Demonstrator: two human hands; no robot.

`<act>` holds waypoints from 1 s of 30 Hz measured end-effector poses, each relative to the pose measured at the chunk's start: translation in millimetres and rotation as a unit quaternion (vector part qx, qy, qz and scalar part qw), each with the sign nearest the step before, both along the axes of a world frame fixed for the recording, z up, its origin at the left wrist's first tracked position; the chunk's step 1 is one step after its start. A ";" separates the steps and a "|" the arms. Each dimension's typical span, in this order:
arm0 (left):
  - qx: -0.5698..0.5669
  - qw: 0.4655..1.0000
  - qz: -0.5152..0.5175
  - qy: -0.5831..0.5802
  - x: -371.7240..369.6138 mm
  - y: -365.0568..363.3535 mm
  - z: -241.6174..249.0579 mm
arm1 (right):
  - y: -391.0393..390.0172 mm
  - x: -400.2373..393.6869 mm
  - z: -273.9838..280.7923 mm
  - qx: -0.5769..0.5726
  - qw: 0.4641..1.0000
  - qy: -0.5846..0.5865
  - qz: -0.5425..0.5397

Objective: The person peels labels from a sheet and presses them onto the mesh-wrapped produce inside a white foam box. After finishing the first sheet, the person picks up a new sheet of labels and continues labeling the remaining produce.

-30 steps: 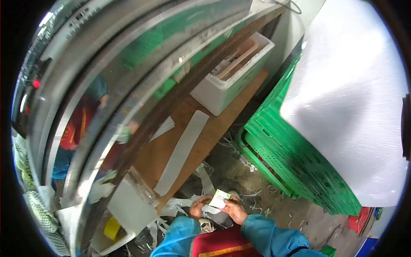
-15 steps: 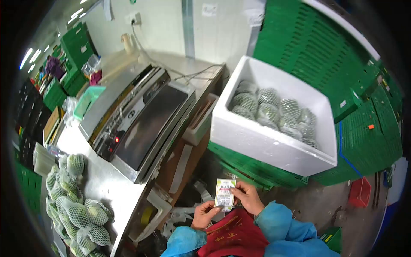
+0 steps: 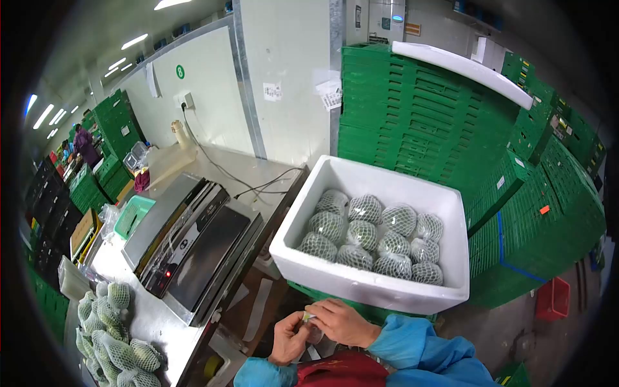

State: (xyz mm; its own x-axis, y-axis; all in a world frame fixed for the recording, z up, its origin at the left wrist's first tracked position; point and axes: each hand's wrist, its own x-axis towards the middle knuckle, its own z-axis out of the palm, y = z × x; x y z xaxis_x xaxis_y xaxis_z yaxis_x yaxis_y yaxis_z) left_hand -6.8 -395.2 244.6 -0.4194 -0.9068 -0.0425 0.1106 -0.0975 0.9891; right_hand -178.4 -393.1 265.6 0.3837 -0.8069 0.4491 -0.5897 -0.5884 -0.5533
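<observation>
My left hand [image 3: 289, 338] and my right hand [image 3: 342, 322] are close together at the bottom centre, in front of a red apron [image 3: 343, 370]. Between their closed fingers is a small label card [image 3: 307, 317], mostly covered, with only a pale green and white corner showing. Just beyond them stands a white foam box [image 3: 369, 282] holding several round green fruits [image 3: 362, 235] in white foam nets and clear wrap.
A wrapping machine [image 3: 205, 251] rests on the metal table [image 3: 148, 322] at left, beside netted fruits [image 3: 106, 313]. Green crates [image 3: 419, 122] are stacked behind the box. A red crate [image 3: 552, 298] is on the floor at right. People work far left.
The view has tilted up, so the box and machine appear lower. My hands have closed over the card, which lay flat and readable between them before.
</observation>
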 end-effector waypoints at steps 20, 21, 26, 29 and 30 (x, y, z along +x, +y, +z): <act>0.029 0.981 -0.184 -0.051 -5.7 -115.0 32.9 | -113.9 -105.4 2.1 0.155 0.898 -0.307 -0.274; -0.007 0.979 -0.171 -0.109 4.3 -120.4 39.6 | -121.9 -117.7 24.5 0.206 0.866 -0.327 -0.317; 0.003 0.956 -0.278 -0.099 32.1 -147.4 34.4 | -147.4 -123.0 49.4 0.037 0.900 -0.172 -0.398; 0.060 0.922 -0.381 0.030 2.2 -153.7 25.5 | -145.8 -79.2 38.5 -0.132 0.964 -0.033 -0.227; 0.145 0.909 -0.390 0.035 -6.3 -154.7 31.3 | -143.0 -66.2 41.0 -0.157 0.967 0.009 -0.199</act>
